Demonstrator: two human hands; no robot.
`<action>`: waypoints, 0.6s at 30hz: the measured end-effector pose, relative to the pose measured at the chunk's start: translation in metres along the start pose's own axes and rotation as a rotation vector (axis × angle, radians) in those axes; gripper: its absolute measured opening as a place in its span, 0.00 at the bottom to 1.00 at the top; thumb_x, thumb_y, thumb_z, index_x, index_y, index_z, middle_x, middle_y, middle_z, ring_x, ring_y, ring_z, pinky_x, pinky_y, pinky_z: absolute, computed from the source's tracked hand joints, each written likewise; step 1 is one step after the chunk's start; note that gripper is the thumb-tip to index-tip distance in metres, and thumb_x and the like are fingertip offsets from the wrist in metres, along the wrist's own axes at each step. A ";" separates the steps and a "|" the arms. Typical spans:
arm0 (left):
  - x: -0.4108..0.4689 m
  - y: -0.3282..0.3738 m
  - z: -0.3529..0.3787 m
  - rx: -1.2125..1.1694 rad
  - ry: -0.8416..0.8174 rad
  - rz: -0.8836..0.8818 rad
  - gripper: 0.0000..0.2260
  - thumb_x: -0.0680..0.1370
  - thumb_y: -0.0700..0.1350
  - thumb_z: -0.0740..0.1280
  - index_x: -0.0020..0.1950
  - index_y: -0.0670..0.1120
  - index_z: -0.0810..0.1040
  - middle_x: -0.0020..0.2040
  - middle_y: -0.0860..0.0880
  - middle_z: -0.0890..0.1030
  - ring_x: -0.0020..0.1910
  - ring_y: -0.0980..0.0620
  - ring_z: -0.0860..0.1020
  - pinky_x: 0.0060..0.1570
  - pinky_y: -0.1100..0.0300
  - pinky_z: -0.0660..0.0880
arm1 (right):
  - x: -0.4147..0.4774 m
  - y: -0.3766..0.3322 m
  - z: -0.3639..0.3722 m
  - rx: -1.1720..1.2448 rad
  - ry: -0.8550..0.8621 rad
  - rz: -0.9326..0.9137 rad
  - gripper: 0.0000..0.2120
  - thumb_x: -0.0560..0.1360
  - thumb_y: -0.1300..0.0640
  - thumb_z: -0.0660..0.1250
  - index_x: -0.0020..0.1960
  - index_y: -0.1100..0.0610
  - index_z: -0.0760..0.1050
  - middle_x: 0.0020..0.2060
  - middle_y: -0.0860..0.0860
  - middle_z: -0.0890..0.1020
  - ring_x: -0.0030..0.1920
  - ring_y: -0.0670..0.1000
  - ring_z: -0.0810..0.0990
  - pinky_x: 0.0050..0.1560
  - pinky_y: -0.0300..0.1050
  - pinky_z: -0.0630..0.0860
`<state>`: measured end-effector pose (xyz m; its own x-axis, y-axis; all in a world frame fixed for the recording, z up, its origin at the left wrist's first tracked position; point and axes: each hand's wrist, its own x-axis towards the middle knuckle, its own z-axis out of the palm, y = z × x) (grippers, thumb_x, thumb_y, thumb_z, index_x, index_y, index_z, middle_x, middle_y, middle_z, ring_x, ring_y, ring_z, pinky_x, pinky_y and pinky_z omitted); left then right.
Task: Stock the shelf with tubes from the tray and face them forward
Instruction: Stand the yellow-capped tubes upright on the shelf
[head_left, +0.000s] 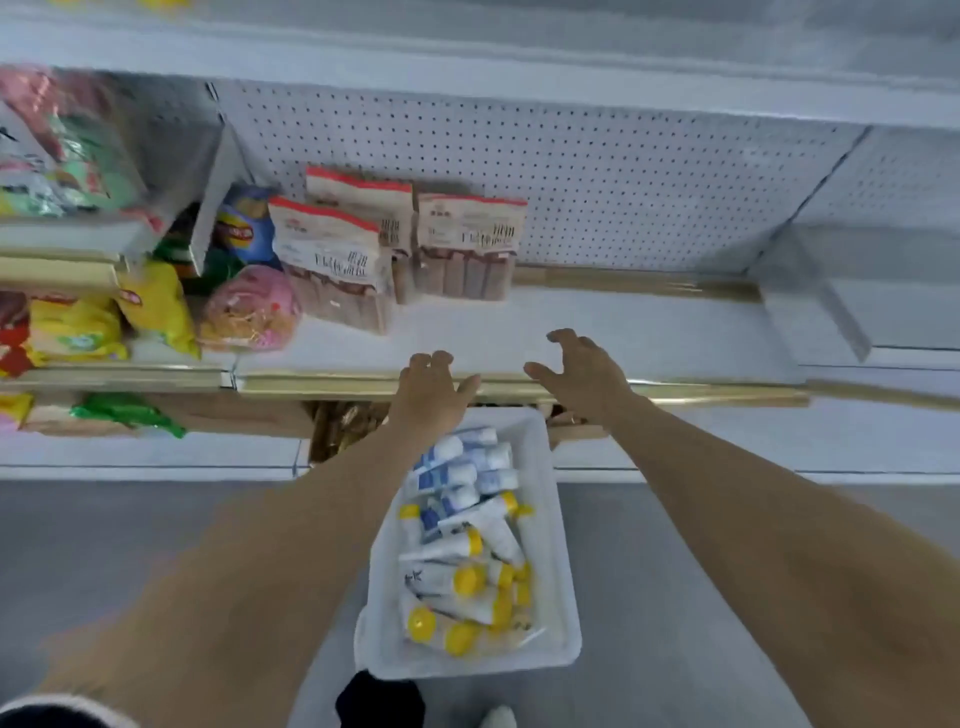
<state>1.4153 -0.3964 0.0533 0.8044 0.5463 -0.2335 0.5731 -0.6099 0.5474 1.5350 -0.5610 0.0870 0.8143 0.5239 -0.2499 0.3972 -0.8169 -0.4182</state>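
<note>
A white plastic tray (558, 525) sits on the floor below me, holding several white tubes (457, 582) with yellow caps at the near end and several white-and-blue tubes (457, 462) at the far end. Above it a white shelf (649, 332) with a gold front rail spreads out. My left hand (428, 392) hovers over the rail with its fingers curled and holds nothing. My right hand (587, 371) reaches over the shelf's front edge, fingers spread, with nothing in it.
Three clear packs of brown sticks (467, 249) stand at the back left of the shelf. Snack bags (249, 309) crowd the left bay. A perforated back panel (597, 171) rises behind. Grey floor (130, 545) surrounds the tray.
</note>
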 end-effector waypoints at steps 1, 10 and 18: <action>0.003 -0.014 0.017 -0.001 -0.037 -0.012 0.25 0.78 0.59 0.62 0.68 0.43 0.70 0.64 0.40 0.72 0.62 0.41 0.72 0.59 0.50 0.71 | 0.002 0.009 0.020 0.010 -0.031 0.037 0.29 0.77 0.40 0.63 0.73 0.53 0.63 0.63 0.56 0.74 0.60 0.59 0.77 0.54 0.48 0.72; -0.009 -0.129 0.141 -0.032 -0.476 -0.182 0.20 0.80 0.55 0.61 0.63 0.41 0.72 0.55 0.41 0.78 0.53 0.42 0.77 0.42 0.57 0.66 | -0.015 0.072 0.196 0.159 -0.409 0.348 0.25 0.78 0.41 0.64 0.67 0.57 0.71 0.64 0.54 0.76 0.65 0.55 0.73 0.58 0.44 0.67; -0.014 -0.187 0.195 -0.052 -0.677 -0.282 0.22 0.79 0.59 0.61 0.66 0.46 0.75 0.62 0.46 0.79 0.60 0.46 0.76 0.49 0.61 0.66 | -0.018 0.098 0.283 0.224 -0.529 0.497 0.30 0.78 0.41 0.63 0.74 0.55 0.65 0.70 0.52 0.72 0.69 0.54 0.71 0.61 0.42 0.67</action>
<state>1.3270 -0.4021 -0.2026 0.5577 0.1941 -0.8070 0.7780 -0.4613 0.4266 1.4395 -0.5827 -0.1963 0.5409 0.1991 -0.8172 -0.1044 -0.9482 -0.3001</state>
